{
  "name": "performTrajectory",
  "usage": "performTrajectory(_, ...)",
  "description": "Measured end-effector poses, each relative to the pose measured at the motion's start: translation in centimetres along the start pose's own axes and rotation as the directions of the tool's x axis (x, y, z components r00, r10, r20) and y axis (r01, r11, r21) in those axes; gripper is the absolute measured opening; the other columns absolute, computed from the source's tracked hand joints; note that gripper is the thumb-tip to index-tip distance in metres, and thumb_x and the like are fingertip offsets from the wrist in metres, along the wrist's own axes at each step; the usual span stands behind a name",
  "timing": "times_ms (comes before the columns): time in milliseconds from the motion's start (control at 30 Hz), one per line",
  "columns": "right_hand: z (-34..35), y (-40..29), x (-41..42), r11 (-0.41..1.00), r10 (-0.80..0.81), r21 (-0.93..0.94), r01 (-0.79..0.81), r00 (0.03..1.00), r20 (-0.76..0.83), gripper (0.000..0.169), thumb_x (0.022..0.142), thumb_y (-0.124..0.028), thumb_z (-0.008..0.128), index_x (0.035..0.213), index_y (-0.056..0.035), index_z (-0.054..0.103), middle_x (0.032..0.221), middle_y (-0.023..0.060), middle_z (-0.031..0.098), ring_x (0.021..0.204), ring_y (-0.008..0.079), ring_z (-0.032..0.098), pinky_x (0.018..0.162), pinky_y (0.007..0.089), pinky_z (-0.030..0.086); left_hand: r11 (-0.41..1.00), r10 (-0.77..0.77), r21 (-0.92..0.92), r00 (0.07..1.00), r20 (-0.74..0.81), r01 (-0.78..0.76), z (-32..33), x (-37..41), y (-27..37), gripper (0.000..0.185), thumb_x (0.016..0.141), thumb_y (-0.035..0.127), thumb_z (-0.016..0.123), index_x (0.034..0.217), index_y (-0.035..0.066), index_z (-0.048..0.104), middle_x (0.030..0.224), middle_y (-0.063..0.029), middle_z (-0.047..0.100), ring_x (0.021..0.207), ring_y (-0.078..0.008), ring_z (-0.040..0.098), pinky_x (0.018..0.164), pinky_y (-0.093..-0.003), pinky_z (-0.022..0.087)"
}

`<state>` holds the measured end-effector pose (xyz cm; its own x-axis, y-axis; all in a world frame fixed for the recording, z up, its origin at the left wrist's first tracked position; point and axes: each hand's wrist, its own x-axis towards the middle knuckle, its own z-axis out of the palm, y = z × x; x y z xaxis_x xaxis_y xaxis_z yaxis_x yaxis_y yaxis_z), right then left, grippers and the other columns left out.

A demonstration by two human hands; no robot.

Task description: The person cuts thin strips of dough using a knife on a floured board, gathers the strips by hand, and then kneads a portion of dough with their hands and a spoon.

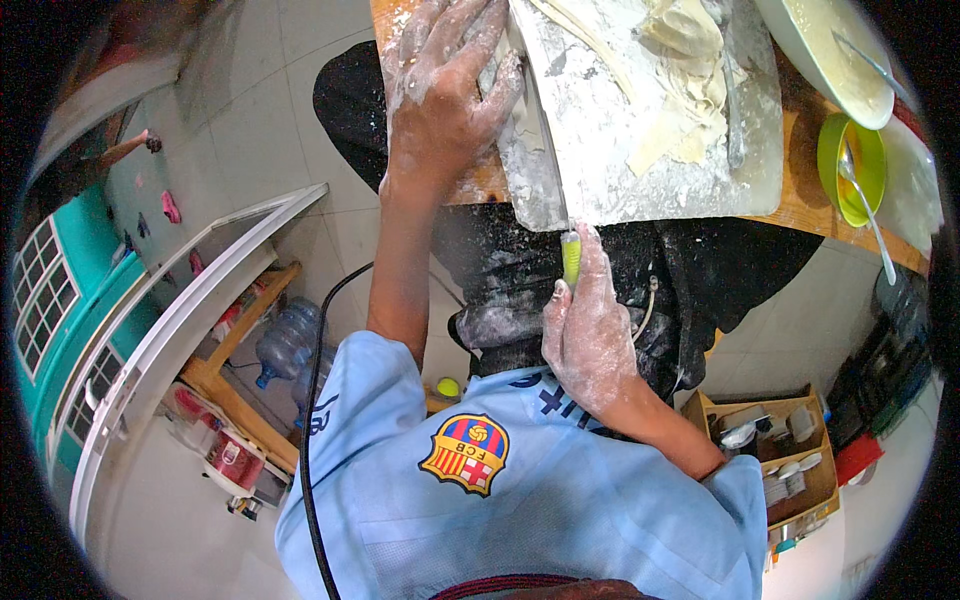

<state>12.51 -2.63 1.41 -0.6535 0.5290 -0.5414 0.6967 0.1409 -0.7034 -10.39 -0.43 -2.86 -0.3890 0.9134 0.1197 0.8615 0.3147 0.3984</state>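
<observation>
Flour coats both of my hands. My right hand is closed around the green handle of a knife, whose long blade lies along the left part of a floured white board. Left of the blade, my left hand rests with spread fingers at the board's left edge; whether something lies beneath it is hidden. A thin strip of dough lies right of the blade. Farther right are crumpled pieces of dough and a floured metal utensil.
The board sits on a wooden table. At right stand a white bowl of pale batter or cream and a green bowl with a spoon. A black cable hangs near my left arm.
</observation>
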Motion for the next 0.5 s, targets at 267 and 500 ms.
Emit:
performTrajectory(267,-1.9,0.0,0.7,0.993,-0.063,-0.103,0.051,0.991,-0.118,0.061,0.092,-0.013,0.052,0.146,0.0018,0.027,0.124,0.0360,0.050,0.079,0.0478,0.065,0.065,0.0502,0.057,0.998,0.066,-0.006,0.996,-0.055,-0.067,0.4,-0.6,0.1,0.065,0.079,0.023,0.063,0.139,0.000,0.049,0.145,-0.0179,0.047,0.136,-0.0420,0.037,0.114,-0.0539,0.024)
performTrajectory(500,-2.9,-0.3,1.3,0.992,-0.114,-0.074,0.101,0.973,-0.201,0.062,0.091,-0.008,0.051,0.146,0.0051,0.025,0.118,0.0321,0.051,0.079,0.0475,0.063,0.066,0.0507,0.055,0.999,0.041,-0.002,0.999,0.022,-0.041,-0.1,-1.2,-0.7,0.056,0.083,0.020,0.060,0.135,0.000,0.054,0.144,-0.0162,0.049,0.134,-0.0430,0.041,0.111,-0.0517,0.028)
